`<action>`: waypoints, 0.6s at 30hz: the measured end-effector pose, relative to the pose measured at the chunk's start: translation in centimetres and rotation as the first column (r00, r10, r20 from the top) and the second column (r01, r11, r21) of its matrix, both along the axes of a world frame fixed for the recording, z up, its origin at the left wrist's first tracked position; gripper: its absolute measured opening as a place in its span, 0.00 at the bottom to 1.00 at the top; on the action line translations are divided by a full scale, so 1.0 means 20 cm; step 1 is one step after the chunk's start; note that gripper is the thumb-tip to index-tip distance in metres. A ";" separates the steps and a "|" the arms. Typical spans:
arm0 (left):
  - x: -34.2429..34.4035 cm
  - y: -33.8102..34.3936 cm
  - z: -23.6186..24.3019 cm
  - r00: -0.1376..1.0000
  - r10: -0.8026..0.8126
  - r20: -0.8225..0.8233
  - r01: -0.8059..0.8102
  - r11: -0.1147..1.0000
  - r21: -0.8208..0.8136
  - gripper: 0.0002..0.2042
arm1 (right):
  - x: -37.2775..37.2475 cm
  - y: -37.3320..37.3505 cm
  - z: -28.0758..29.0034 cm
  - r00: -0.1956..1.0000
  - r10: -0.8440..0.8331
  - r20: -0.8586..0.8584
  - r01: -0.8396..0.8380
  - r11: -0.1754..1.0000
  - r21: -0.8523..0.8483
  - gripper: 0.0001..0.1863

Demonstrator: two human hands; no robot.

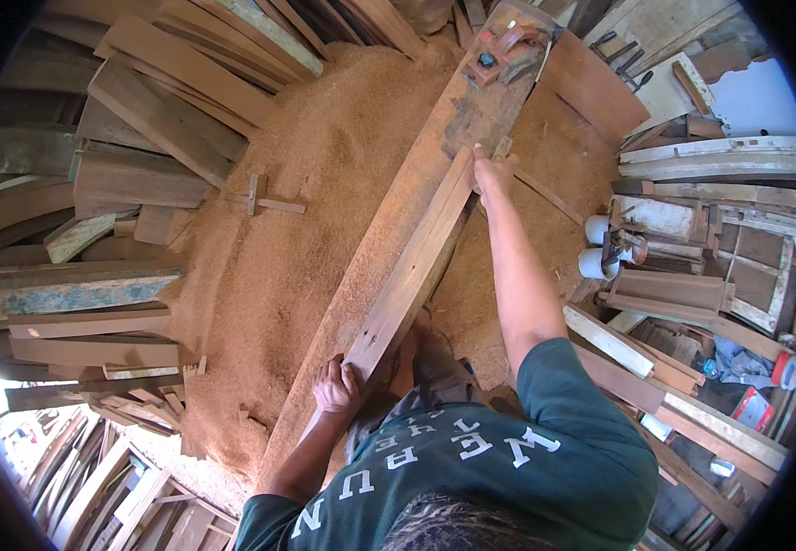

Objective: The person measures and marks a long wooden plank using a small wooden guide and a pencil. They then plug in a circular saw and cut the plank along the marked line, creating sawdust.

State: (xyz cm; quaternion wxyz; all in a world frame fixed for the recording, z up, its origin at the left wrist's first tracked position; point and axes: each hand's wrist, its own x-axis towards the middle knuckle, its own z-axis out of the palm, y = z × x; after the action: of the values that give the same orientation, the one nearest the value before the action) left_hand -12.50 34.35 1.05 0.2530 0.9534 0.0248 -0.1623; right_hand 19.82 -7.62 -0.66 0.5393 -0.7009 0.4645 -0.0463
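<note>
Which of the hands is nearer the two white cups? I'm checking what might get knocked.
Right. The right hand grips the plank's far end, a short way left of the white cups; the left hand holds the near end, much farther off.

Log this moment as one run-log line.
left hand: grips near end of plank | right hand: holds far end | plank: lies along long workbench | floor: sawdust

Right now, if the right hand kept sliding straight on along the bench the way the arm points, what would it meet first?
Probably the reddish wooden tool lying at the far end of the bench. The right hand grips the plank, and only bare bench top shows between; depth is unclear.
</note>
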 end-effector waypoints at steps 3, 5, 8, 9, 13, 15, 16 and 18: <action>0.02 0.00 0.02 1.000 0.016 -0.016 -0.016 1.000 0.002 0.20 | -0.08 0.10 -0.05 1.000 -0.026 -0.017 0.025 0.998 -0.059 0.59; 0.02 -0.03 0.04 0.999 0.020 -0.030 -0.020 1.000 -0.005 0.20 | -0.28 0.30 -0.09 0.991 0.031 -0.129 -0.055 0.981 -0.184 0.59; 0.01 -0.02 0.04 1.000 0.017 -0.026 -0.017 1.000 -0.004 0.20 | -0.50 0.50 -0.14 0.987 0.098 0.127 -0.085 0.991 -0.104 0.58; -0.01 -0.02 0.02 0.999 0.034 -0.031 -0.035 0.999 -0.006 0.20 | -0.45 0.48 -0.09 0.994 0.094 -0.047 -0.099 0.989 -0.114 0.56; -0.08 0.09 -0.16 0.992 -0.108 0.066 0.106 0.994 0.035 0.20 | -0.07 -0.11 -0.30 0.984 0.072 0.164 -0.072 0.997 -0.006 0.53; -0.13 0.12 -0.27 0.985 -0.123 0.123 0.119 0.992 0.039 0.20 | 0.10 -0.30 -0.25 0.974 0.203 0.095 -0.202 0.979 -0.022 0.46; -0.14 0.12 -0.29 0.983 -0.106 0.149 0.100 0.994 0.043 0.20 | 0.15 -0.23 -0.17 0.945 0.328 -0.020 -0.325 0.923 -0.204 0.43; -0.06 0.05 -0.07 0.994 0.102 0.035 -0.102 0.995 -0.008 0.21 | 0.22 -0.01 0.11 0.833 0.480 -0.276 -0.551 0.668 -0.499 0.38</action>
State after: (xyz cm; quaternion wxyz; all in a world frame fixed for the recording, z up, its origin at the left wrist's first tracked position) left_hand -13.61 35.34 -0.29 0.2641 0.9529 0.0686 -0.1322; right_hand 24.15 -7.83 1.50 0.2711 -0.9309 0.2443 0.0169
